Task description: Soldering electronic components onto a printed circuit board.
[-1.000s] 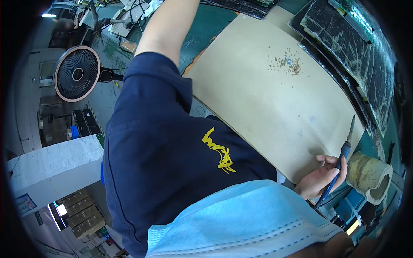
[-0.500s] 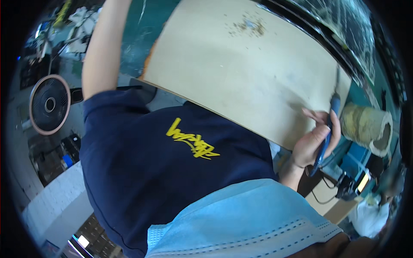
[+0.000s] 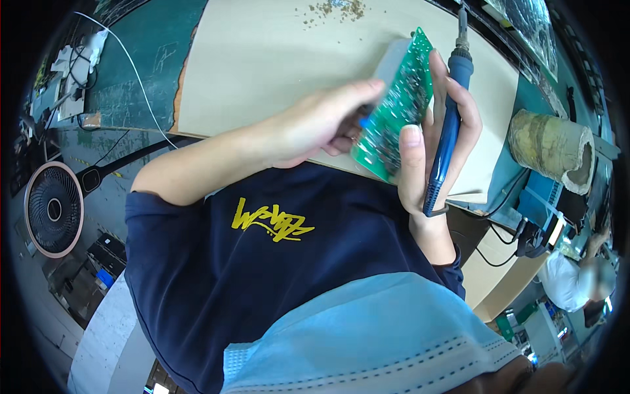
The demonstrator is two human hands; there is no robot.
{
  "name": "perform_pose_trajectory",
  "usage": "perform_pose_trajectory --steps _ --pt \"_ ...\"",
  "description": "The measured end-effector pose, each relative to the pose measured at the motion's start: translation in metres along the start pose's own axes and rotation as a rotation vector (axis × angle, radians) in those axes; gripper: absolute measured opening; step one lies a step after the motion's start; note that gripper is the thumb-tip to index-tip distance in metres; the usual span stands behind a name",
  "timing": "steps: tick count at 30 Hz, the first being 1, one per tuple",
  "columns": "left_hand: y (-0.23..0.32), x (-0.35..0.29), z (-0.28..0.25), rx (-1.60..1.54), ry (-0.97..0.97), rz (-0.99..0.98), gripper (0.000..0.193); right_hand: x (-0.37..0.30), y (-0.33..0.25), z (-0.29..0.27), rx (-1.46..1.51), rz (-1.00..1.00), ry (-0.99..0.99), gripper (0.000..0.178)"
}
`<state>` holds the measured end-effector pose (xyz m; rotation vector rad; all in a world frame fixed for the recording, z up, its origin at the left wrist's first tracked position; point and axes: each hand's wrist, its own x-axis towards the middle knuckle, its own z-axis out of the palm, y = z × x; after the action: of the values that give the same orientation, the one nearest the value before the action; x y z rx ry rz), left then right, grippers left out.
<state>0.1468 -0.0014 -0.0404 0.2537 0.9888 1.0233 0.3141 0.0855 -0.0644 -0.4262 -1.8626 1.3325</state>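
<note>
A green circuit board (image 3: 401,105) is held tilted over the near part of the pale work board (image 3: 262,72), its face dotted with solder joints and smeared a little by motion. Behind it shows a grey block-like part (image 3: 392,60). My left hand (image 3: 325,121) grips the circuit board from its left side, thumb on its edge. Along my right hand (image 3: 426,141) lies a blue soldering iron (image 3: 447,134), tip pointing away from me, held among the fingers. The thumb and a fingertip of that hand are at the circuit board's right side; whether they press on it is hard to tell.
Brown crumbs (image 3: 335,10) lie scattered at the work board's far edge. A worn, hollow cylinder (image 3: 551,148) stands to the right, near dark cables (image 3: 502,253). At far left is a round fan (image 3: 54,209). Another person (image 3: 571,282) is at the lower right.
My left hand has come back from the far left with the circuit board. My right hand has moved left beside it, still holding the soldering iron, which is turned more upright.
</note>
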Motion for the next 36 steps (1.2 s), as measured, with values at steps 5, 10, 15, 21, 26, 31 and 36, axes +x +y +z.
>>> perform_pose_trajectory --steps 5,10,15,21,26,31,36 --pt "0.007 0.009 -0.004 0.405 -0.134 0.028 0.04 -0.005 0.002 -0.009 -0.149 0.032 0.026 0.065" --pt "0.017 0.016 -0.011 0.991 -0.158 0.154 0.029 -0.008 -0.002 -0.008 -0.379 0.019 -0.015 0.066" --pt "0.037 0.008 -0.016 1.432 -0.145 0.285 0.022 -0.005 -0.004 -0.001 -0.438 0.024 -0.026 0.062" --pt "0.076 0.02 -0.053 1.298 0.189 0.709 0.018 -0.005 -0.012 -0.021 -0.38 0.102 -0.038 0.042" --pt "0.105 0.036 -0.085 1.191 0.244 0.719 0.016 -0.005 -0.02 -0.047 -0.368 -0.039 0.235 0.06" --pt "0.112 0.042 -0.102 0.812 0.369 0.638 0.008 0.01 -0.028 -0.042 -0.419 0.059 0.295 0.073" --pt "0.121 0.039 -0.115 1.052 0.329 0.603 0.008 0.039 -0.032 -0.023 -0.334 0.282 0.262 0.066"
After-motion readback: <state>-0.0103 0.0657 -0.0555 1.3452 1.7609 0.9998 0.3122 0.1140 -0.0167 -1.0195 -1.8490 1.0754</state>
